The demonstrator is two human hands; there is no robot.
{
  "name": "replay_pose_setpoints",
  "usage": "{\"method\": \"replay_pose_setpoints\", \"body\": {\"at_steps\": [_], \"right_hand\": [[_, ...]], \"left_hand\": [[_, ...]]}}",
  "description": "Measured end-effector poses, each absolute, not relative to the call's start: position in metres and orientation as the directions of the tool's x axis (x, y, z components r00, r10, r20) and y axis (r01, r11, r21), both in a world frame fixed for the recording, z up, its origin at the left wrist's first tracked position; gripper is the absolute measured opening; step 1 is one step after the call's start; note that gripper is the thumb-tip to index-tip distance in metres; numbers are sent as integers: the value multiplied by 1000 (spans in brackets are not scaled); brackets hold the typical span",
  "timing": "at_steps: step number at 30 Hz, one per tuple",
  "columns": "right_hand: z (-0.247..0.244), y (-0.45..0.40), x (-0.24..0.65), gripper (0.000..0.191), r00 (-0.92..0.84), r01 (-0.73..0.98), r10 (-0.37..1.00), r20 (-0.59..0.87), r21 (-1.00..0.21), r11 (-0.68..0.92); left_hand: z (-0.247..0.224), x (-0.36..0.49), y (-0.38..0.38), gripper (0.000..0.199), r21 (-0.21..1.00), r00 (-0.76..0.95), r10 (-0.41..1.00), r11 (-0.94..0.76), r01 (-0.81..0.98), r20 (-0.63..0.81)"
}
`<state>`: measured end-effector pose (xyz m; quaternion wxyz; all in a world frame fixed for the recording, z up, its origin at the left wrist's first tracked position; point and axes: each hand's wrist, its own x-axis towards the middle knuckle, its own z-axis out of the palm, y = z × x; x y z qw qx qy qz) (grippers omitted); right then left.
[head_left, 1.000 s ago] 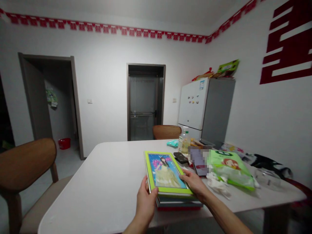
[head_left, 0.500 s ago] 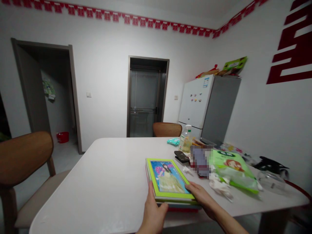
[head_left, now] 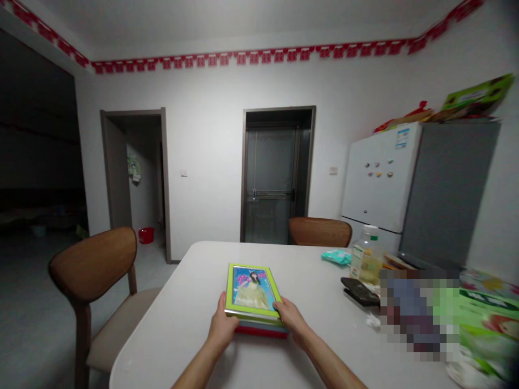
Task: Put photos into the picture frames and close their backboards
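Note:
A stack of flat book-like items (head_left: 252, 292) is held above or on the white table (head_left: 170, 319); the top one has a lime-green border and a picture of a figure in a pale dress on blue. Beneath it show grey and red edges. My left hand (head_left: 222, 328) grips the stack's left near corner. On the right edge, my right hand (head_left: 292, 322) closes around it, thumb on the top cover. Whether the stack touches the tabletop is hard to tell.
Right of the stack lie a black wallet-like object (head_left: 360, 292), a bottle of yellowish liquid (head_left: 366, 259), a teal packet (head_left: 336, 257) and a green package (head_left: 490, 319). Wooden chairs stand at the left (head_left: 97, 265) and far side (head_left: 320, 231). A fridge (head_left: 375, 178) stands behind.
The view has turned right and shifted. Both hands have moved the stack leftward over the table, farther from the clutter on the right, keeping their grip.

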<state>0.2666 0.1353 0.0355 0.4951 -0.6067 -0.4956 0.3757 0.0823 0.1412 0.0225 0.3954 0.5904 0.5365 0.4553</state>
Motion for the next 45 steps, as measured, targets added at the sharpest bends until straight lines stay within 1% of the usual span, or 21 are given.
{"method": "replay_pose_setpoints", "body": {"at_steps": [6,10,12,13,15,17,18,19,20,22,23,26,29,30,32,33,35,38,42,44,45], "right_hand": [[34,149,267,37,284,308,957,57,-951,-35],[47,147,273,51,398,372,909,124,-927,-37],[67,138,262,60,421,395,882,211,-918,31],[82,131,252,62,392,392,864,315,-907,153],[116,112,225,65,269,238,828,491,-867,437],[150,88,196,69,159,-3,778,608,-788,616],[165,77,185,73,104,-107,759,643,-751,651],[176,67,176,73,67,-199,745,664,-723,662],[185,59,170,74,52,-276,740,670,-703,656],[192,50,166,74,25,-365,752,658,-695,620],[192,49,166,75,17,-383,764,645,-701,601],[181,54,169,75,12,-392,792,610,-726,565],[164,64,173,66,45,-434,839,542,-746,505],[159,68,174,58,50,-459,874,484,-766,451],[151,75,178,36,60,-498,951,303,-817,292],[149,78,180,30,64,-500,977,204,-841,208],[150,83,183,40,61,-478,996,72,-873,93],[160,82,182,54,-29,-434,996,86,-899,65],[169,81,174,57,-91,-338,987,133,-936,95],[160,88,174,56,-42,-196,986,164,-969,153],[152,93,176,55,-5,-38,980,201,-979,201]], "left_hand": [[24,74,144,73,981,3,996,-91,173,92],[44,63,135,67,990,-91,991,-88,107,98],[68,60,128,64,990,-136,982,-124,66,132],[83,60,124,62,987,-139,977,-158,37,161],[117,66,111,61,969,-109,965,-245,-32,240],[153,74,94,64,941,-66,946,-323,-102,318],[169,77,85,68,916,-23,929,-368,-157,369],[182,80,76,73,848,54,882,-431,-309,468],[192,82,68,77,790,106,844,-439,-427,526],[202,83,57,83,727,171,798,-407,-553,577],[203,83,54,84,722,192,794,-387,-573,577],[191,83,57,85,742,212,809,-353,-569,548],[173,84,68,79,784,153,887,-290,-549,436],[168,83,73,71,802,133,915,-255,-539,381],[161,81,81,47,841,132,954,-167,-515,270],[159,79,84,42,858,152,962,-122,-498,225],[159,77,88,52,886,210,965,-42,-462,155],[168,76,89,63,908,292,952,37,-418,96],[176,82,88,66,918,329,943,84,-388,53],[169,83,89,66,920,319,948,112,-377,15],[162,83,91,65,920,307,952,130,-371,-10]]}}
